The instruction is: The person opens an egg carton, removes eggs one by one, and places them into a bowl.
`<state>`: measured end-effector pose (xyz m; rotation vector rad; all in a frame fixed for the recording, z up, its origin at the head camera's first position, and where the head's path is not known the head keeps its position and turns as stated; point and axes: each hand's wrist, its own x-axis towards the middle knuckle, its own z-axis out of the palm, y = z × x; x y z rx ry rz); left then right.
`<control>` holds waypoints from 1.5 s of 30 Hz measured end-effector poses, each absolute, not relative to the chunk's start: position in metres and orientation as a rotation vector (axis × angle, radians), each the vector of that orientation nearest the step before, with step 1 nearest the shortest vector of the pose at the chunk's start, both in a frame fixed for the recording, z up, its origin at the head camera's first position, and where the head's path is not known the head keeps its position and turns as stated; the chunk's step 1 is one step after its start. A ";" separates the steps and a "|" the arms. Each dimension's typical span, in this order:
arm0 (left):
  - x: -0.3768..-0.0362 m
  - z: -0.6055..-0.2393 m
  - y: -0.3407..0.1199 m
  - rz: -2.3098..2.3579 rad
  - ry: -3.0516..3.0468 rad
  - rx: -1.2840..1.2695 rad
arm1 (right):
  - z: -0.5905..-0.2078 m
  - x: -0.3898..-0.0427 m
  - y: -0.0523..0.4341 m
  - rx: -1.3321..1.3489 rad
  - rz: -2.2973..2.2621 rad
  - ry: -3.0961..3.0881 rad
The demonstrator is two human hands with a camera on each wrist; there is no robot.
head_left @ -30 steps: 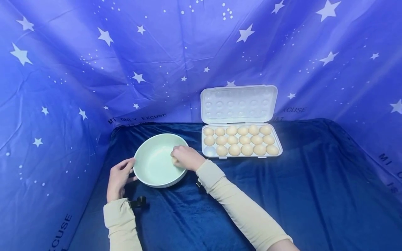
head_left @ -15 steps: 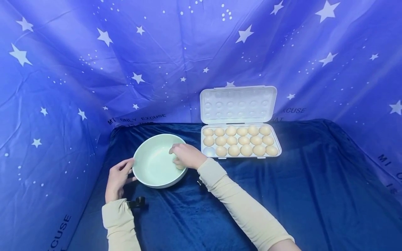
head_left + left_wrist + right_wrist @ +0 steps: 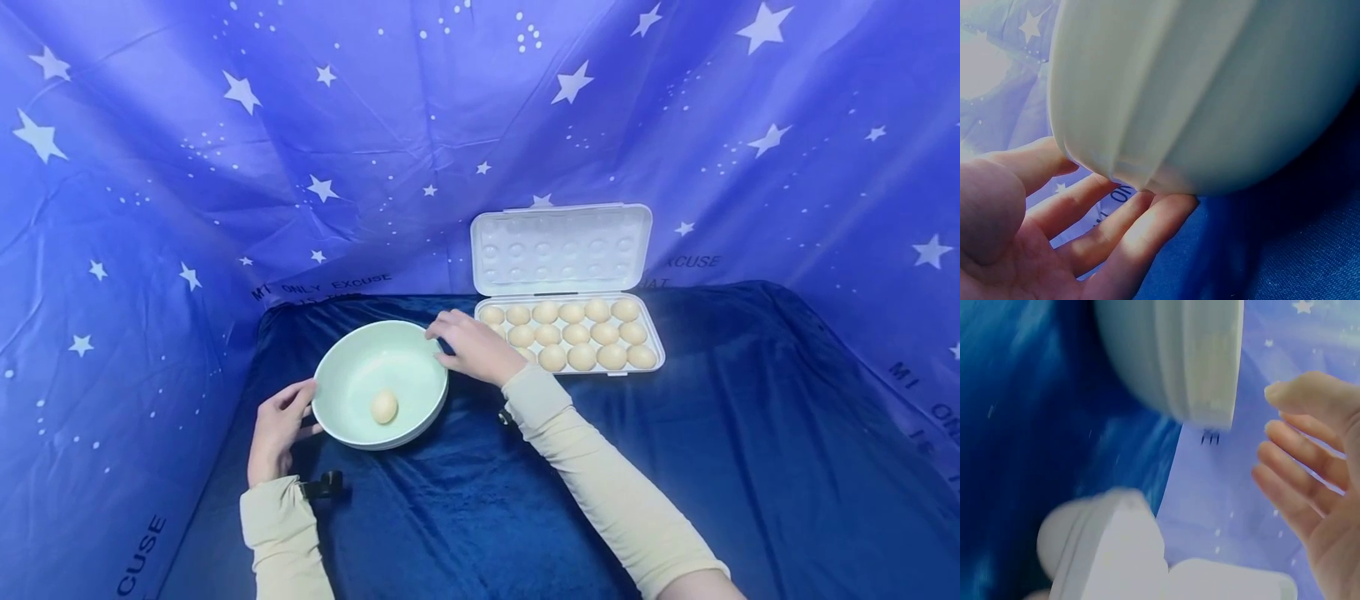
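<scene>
A pale green bowl (image 3: 337, 367) stands left of centre in the head view, with one beige egg (image 3: 384, 407) lying inside it. My left hand (image 3: 277, 429) rests its fingertips on the bowl's left side; the left wrist view has the fingers (image 3: 1141, 240) reaching along the outer wall, thumb near the rim. Over the bowl's right rim, my right hand (image 3: 480, 346) hovers with loosely bent fingers and nothing between them. Right of it, a white egg carton (image 3: 660, 358) lies with its lid up and rows of eggs (image 3: 581, 357) inside. My right hand hides its near left corner.
The carton's lid (image 3: 562, 250) leans up against the starry blue backdrop (image 3: 405, 167). Dark blue cloth (image 3: 450, 517) covers the table. A black wrist camera (image 3: 330, 483) sits by the left cuff.
My right hand has let go of the egg inside the bowl and moved right and up, out towards the carton. The left hand has stayed at the bowl's side.
</scene>
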<state>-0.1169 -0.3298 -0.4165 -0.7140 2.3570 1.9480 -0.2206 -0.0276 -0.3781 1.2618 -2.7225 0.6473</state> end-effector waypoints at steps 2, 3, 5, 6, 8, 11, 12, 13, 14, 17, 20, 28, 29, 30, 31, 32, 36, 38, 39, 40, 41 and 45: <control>-0.117 -0.417 -0.330 1.952 2.355 -0.720 | -0.381 -0.225 -0.019 1.214 0.625 -2.719; -0.117 -0.417 -0.330 1.957 2.351 -0.723 | -0.382 -0.228 -0.015 1.187 0.618 -2.718; -0.117 -0.418 -0.331 1.961 2.351 -0.725 | -0.385 -0.232 -0.007 1.135 0.599 -2.724; -0.117 -0.419 -0.331 1.962 2.351 -0.726 | -0.387 -0.234 -0.002 1.110 0.594 -2.728; -0.117 -0.419 -0.332 1.965 2.351 -0.726 | -0.391 -0.238 0.005 1.071 0.603 -2.726; -0.117 -0.420 -0.333 1.979 2.337 -0.729 | -0.398 -0.243 0.015 1.039 0.608 -2.727; -0.117 -0.420 -0.333 1.980 2.334 -0.728 | -0.400 -0.244 0.018 1.036 0.610 -2.727; -0.117 -0.420 -0.333 1.981 2.330 -0.727 | -0.402 -0.245 0.020 1.036 0.605 -2.727; -0.117 -0.420 -0.333 1.981 2.327 -0.727 | -0.404 -0.246 0.022 1.036 0.590 -2.731; -0.117 -0.420 -0.333 1.981 2.320 -0.726 | -0.409 -0.248 0.027 1.031 0.566 -2.751; -0.118 -0.419 -0.332 1.979 2.318 -0.729 | -0.414 -0.251 0.031 1.023 0.523 -2.777; -0.119 -0.420 -0.331 1.985 2.310 -0.723 | -0.423 -0.255 0.037 1.004 0.546 -2.812; -0.119 -0.420 -0.331 1.985 2.311 -0.723 | -0.425 -0.256 0.037 1.003 0.553 -2.813; -0.119 -0.419 -0.331 1.984 2.311 -0.726 | -0.426 -0.257 0.037 0.999 0.570 -2.818; -0.119 -0.419 -0.331 1.983 2.312 -0.728 | -0.427 -0.257 0.037 0.998 0.580 -2.821; -0.119 -0.419 -0.331 1.983 2.311 -0.732 | -0.428 -0.258 0.037 0.994 0.594 -2.827; -0.119 -0.420 -0.332 1.968 2.309 -0.734 | -0.431 -0.260 0.036 0.987 0.619 -2.827; -0.119 -0.420 -0.332 1.961 2.309 -0.734 | -0.432 -0.261 0.036 0.986 0.631 -2.821; -0.119 -0.420 -0.333 1.955 2.310 -0.734 | -0.432 -0.261 0.035 0.986 0.637 -2.818; -0.120 -0.421 -0.333 1.949 2.312 -0.736 | -0.433 -0.261 0.036 0.984 0.645 -2.817; -0.120 -0.421 -0.333 1.946 2.311 -0.739 | -0.433 -0.261 0.036 0.982 0.656 -2.816; -0.120 -0.421 -0.334 1.949 2.307 -0.737 | -0.435 -0.262 0.035 0.980 0.682 -2.804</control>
